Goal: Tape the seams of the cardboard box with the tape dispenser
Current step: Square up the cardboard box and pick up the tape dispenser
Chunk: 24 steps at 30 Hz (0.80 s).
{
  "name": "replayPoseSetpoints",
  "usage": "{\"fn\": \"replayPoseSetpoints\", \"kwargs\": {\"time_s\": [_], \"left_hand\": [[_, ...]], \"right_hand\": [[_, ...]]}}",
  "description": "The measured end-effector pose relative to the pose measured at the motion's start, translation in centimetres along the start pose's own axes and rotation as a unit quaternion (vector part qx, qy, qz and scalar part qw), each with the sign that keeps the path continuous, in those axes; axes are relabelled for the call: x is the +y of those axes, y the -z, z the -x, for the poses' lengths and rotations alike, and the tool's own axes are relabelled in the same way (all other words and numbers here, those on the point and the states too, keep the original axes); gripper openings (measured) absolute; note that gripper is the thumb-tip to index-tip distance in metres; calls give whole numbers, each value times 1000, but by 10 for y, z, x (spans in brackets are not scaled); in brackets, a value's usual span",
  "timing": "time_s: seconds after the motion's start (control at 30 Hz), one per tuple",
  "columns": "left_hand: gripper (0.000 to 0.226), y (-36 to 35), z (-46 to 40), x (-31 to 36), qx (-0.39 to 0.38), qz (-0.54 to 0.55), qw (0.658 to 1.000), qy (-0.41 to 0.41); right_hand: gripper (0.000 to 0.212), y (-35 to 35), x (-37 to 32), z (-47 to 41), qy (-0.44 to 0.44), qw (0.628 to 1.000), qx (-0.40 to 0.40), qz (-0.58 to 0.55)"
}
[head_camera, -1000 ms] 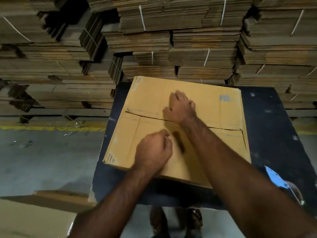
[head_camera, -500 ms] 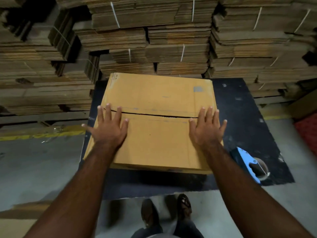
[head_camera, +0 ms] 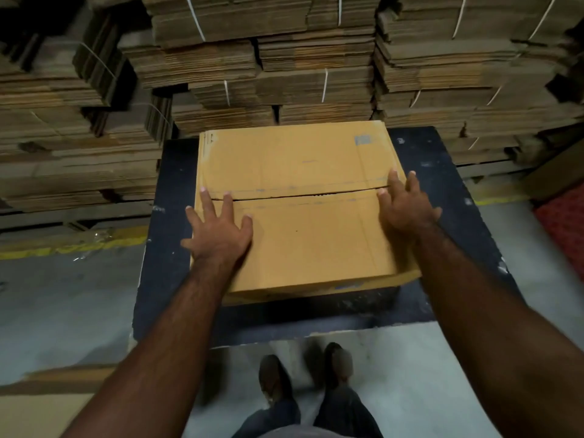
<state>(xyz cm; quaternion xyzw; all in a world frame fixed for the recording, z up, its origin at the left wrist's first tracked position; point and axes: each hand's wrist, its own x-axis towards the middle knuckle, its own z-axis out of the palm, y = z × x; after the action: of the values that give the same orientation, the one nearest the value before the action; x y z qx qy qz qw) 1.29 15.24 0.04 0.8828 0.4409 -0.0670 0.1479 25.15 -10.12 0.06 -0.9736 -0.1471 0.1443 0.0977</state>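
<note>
A tan cardboard box [head_camera: 303,229] stands on a dark work table [head_camera: 448,172], its two top flaps folded down and meeting at a thin open seam [head_camera: 303,195] that runs left to right. My left hand [head_camera: 221,229] lies flat with fingers spread on the near flap at the box's left edge, fingertips reaching the seam. My right hand [head_camera: 404,203] presses flat at the right edge, fingers across the seam's right end. Neither hand holds anything. The tape dispenser is hidden behind my right forearm or out of view.
Tall strapped stacks of flattened cardboard [head_camera: 284,58] stand close behind the table. A yellow floor line [head_camera: 63,245] runs at the left. Flat cardboard [head_camera: 41,403] lies at lower left, something red [head_camera: 565,229] at far right. My shoes [head_camera: 303,371] are at the table's near edge.
From pushing the flaps down mid-box, both hands spread flat to the box's left and right edges and slid up to the seam. The blue dispenser, seen at the right before, is out of sight.
</note>
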Motion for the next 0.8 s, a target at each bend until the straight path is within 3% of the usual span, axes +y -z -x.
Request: {"fn": "replayPoseSetpoints", "kwargs": {"time_s": [0.17, 0.23, 0.33, 0.6, 0.8], "left_hand": [[83, -5, 20, 12, 57, -82, 991, -89], [88, -11, 38, 40, 49, -55, 983, -167], [86, -34, 78, 93, 29, -63, 943, -325], [70, -89, 125, 198, 43, -67, 917, -390], [66, -103, 130, 206, 98, -105, 913, -381]], "right_hand": [[63, -4, 15, 31, 1, 993, 110, -45], [57, -4, 32, 44, -23, 982, 165, -90], [45, -4, 78, 61, -80, 966, 195, -150], [28, -17, 189, 89, -66, 989, 59, -118], [44, -56, 213, 97, 69, 989, -11, -134]]}}
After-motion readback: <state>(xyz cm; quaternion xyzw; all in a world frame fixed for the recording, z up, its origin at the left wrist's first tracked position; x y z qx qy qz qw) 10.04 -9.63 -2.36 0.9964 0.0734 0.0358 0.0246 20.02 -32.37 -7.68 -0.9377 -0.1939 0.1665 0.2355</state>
